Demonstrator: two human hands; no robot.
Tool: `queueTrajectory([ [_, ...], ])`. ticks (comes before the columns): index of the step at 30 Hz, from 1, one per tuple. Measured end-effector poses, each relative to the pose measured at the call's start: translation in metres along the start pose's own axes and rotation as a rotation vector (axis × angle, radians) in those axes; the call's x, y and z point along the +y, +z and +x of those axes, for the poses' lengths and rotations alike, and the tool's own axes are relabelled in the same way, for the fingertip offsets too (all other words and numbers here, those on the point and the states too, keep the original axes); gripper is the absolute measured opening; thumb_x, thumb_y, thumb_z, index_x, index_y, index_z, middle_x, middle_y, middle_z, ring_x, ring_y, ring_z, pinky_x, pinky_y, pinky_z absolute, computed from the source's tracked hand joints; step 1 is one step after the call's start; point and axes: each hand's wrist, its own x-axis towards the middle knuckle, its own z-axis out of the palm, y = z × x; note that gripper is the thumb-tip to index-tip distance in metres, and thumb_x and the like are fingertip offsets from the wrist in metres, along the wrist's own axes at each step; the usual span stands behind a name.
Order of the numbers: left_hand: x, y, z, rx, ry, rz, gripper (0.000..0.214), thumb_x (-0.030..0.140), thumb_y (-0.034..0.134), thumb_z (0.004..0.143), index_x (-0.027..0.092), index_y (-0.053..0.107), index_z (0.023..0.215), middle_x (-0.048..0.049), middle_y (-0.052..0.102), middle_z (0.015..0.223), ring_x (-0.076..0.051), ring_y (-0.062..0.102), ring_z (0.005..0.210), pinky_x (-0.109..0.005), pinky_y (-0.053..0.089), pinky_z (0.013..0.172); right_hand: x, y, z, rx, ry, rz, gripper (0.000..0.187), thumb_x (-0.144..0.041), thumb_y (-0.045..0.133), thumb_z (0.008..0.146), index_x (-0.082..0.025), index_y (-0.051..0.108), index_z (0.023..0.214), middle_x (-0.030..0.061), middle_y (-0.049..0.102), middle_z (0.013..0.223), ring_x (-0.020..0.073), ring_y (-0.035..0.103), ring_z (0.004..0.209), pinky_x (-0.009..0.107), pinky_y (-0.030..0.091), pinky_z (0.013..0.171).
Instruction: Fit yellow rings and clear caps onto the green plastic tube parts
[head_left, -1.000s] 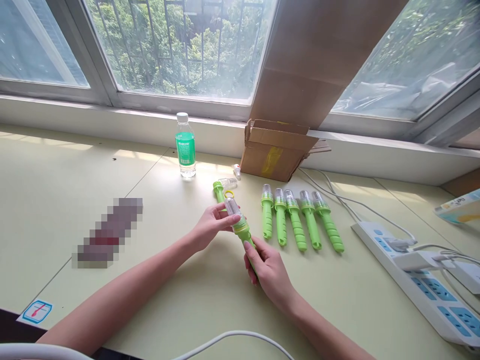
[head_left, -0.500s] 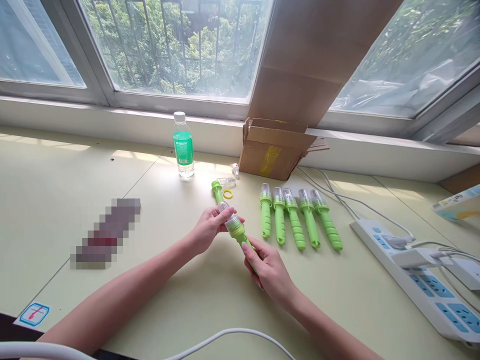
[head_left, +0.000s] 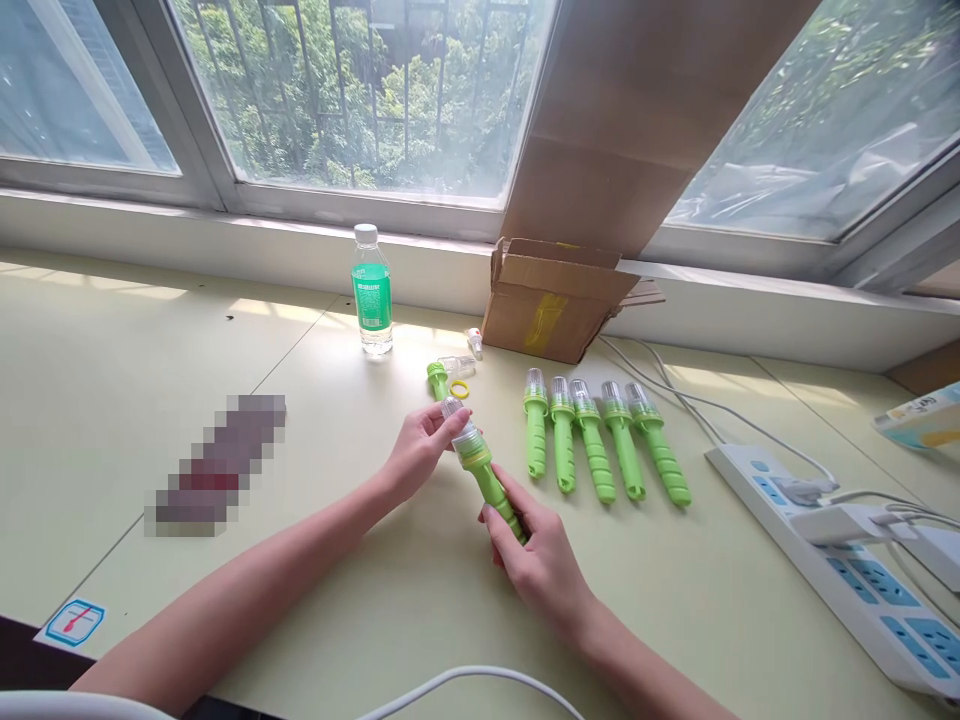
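A green light stick [head_left: 491, 488] with a clear ribbed cap and a yellow ring at its neck is held tilted between both hands. My left hand [head_left: 421, 450] pinches the clear cap at the upper end. Around the ridged green handle my right hand [head_left: 536, 550] is closed. Just beyond my left hand lies a green handle [head_left: 436, 380] without a cap, partly hidden by the fingers. Beside it are a loose clear cap [head_left: 457, 366], a yellow ring [head_left: 460, 389] and a small white-and-clear part [head_left: 475, 343].
Several capped green light sticks [head_left: 591, 455] lie in a row at right. Behind them stands an opened cardboard box [head_left: 551, 310]. A green-labelled bottle [head_left: 373, 300] stands near the window. A power strip [head_left: 840, 580] with plugs and cables is at far right; a white cable [head_left: 465, 675] crosses the front.
My right hand has slid slightly down the handle, so more of the green shows. My left hand stays on the cap. The whole view has shifted a little.
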Motion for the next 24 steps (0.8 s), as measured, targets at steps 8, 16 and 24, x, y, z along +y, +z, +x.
queueTrajectory([
  [8,-0.013,-0.024,0.018,0.145,0.19,0.301,0.032,0.046,0.052,0.085,0.017,0.058,0.095,-0.0059,0.067,0.084,-0.018,0.066,0.082,-0.03,0.053,0.07,0.014,-0.006,0.005,0.247,-0.333,-0.389,0.052,-0.015,0.046,0.09,-0.019,0.036,0.141,0.0121,0.057,0.119,0.0223,0.061,0.099,0.039,0.053,0.085],
  [16,-0.024,-0.04,0.028,0.249,0.319,0.993,0.021,0.035,0.047,0.088,0.021,0.058,0.098,-0.0062,0.066,0.099,-0.022,0.062,0.094,-0.036,0.049,0.081,0.016,-0.02,0.027,0.293,-0.466,-0.819,0.059,-0.002,0.037,0.087,-0.016,0.031,0.143,0.0157,0.044,0.134,0.0272,0.043,0.125,0.044,0.043,0.101],
  [24,-0.03,-0.038,0.029,0.163,0.358,1.218,0.023,0.027,0.044,0.088,0.017,0.055,0.105,-0.01,0.061,0.106,-0.024,0.055,0.103,-0.039,0.045,0.089,0.021,-0.022,0.052,0.185,-0.355,-1.103,0.059,0.004,0.037,0.073,-0.002,0.043,0.131,0.0229,0.044,0.129,0.0324,0.04,0.124,0.045,0.044,0.098],
])
